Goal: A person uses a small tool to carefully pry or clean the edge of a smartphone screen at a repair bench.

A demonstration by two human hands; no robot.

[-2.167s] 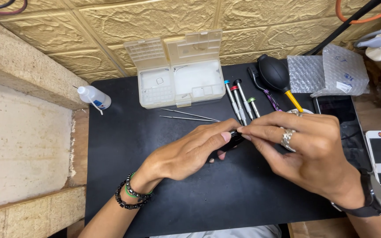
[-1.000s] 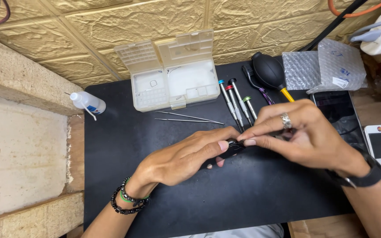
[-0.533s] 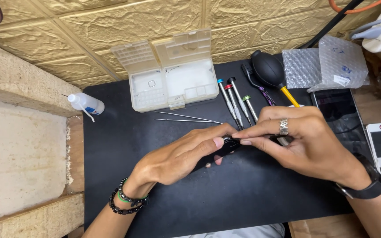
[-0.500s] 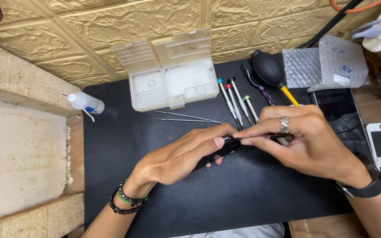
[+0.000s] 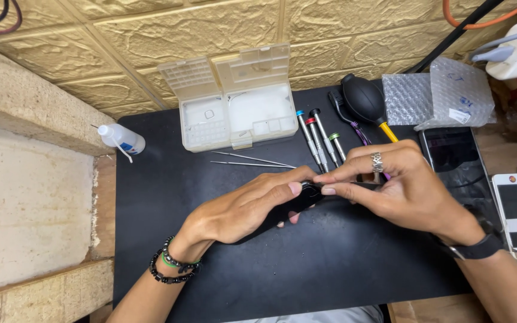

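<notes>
Matt black mat (image 5: 222, 239), translucent plastic box (image 5: 234, 107), bubble wrap (image 5: 438, 96).

- Left hand (image 5: 243, 206): palm down, fingers curled over and closed on a dark flat object, thumb tip pointing toward the other hand. Beaded bands at the wrist; forearm leaves the frame low and left.
- Right hand (image 5: 399, 188): fingers bent, fingertips meeting those of the left hand, apparently pinching; a ring on one finger, a dark strap on the wrist.
</notes>
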